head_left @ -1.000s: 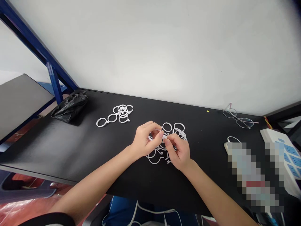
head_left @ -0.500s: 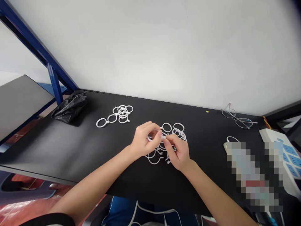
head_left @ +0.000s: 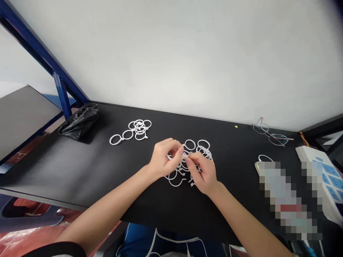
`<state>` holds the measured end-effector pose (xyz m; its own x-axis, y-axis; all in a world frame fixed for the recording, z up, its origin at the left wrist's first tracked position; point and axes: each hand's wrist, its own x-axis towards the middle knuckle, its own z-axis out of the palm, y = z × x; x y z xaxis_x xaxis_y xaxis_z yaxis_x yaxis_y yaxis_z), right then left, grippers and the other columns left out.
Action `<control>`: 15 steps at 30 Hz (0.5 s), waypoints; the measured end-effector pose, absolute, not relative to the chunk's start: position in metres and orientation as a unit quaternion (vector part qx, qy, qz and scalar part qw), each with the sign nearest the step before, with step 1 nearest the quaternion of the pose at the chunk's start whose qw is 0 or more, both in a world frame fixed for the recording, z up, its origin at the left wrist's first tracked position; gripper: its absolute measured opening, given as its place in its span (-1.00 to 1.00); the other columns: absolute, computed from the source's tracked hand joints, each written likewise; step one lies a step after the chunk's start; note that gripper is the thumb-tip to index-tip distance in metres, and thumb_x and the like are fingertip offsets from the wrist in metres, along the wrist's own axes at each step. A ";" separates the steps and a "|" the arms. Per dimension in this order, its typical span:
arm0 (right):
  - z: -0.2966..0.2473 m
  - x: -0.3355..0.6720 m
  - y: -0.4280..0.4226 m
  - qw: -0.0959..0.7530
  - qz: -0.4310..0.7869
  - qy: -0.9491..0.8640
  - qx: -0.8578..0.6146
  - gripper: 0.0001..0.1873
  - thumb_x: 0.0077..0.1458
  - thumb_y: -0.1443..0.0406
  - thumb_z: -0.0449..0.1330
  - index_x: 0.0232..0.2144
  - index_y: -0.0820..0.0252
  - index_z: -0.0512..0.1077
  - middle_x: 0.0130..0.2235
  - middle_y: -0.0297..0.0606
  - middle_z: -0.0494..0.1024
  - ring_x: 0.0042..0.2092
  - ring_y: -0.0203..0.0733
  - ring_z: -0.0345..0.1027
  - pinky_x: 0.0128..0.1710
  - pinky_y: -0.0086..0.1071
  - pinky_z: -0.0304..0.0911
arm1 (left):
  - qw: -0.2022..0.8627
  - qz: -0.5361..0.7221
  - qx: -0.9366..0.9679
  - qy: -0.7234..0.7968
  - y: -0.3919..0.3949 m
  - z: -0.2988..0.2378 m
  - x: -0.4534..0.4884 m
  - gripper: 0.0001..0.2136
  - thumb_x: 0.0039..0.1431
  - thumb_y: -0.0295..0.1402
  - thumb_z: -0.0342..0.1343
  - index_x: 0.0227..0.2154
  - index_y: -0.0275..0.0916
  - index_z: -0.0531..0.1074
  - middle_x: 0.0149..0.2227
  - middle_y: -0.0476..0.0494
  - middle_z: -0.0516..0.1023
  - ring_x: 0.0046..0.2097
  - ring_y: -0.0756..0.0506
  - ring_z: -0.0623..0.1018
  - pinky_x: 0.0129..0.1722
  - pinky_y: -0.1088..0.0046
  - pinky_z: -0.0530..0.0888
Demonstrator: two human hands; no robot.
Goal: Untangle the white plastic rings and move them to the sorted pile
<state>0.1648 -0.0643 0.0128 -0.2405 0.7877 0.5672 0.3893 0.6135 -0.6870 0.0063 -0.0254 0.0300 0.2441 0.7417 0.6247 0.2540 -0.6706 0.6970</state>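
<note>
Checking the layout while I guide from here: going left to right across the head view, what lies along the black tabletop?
black plastic bag → white plastic rings → left hand → right hand → yellow speck → eyeglasses → white power strip

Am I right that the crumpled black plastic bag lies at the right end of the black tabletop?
No: the head view shows the crumpled black plastic bag at the left end of the black tabletop.
</note>
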 end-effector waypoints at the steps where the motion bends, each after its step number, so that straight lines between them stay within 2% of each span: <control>1: 0.013 0.165 -0.065 0.479 0.212 -0.759 -0.386 -0.90 0.24 0.38 0.05 -0.34 0.14 0.29 -0.59 -0.50 0.19 -0.62 -0.42 0.04 -0.61 -0.49 0.03 | 0.240 0.517 0.752 0.331 -0.025 0.030 0.006 -0.75 0.22 -0.34 -0.05 -0.55 -0.26 0.34 -0.64 0.00 0.33 -0.55 0.03 0.31 -0.52 0.49 0.28; 15: 0.012 0.167 -0.064 0.464 0.234 -0.766 -0.377 -0.89 0.26 0.36 0.02 -0.34 0.13 0.29 -0.57 -0.47 0.23 -0.58 -0.38 0.07 -0.58 -0.46 0.06 | 0.259 0.505 0.754 0.332 -0.024 0.029 0.005 -0.72 0.23 -0.31 -0.05 -0.57 -0.27 0.34 -0.64 -0.01 0.32 -0.56 0.04 0.29 -0.53 0.49 0.27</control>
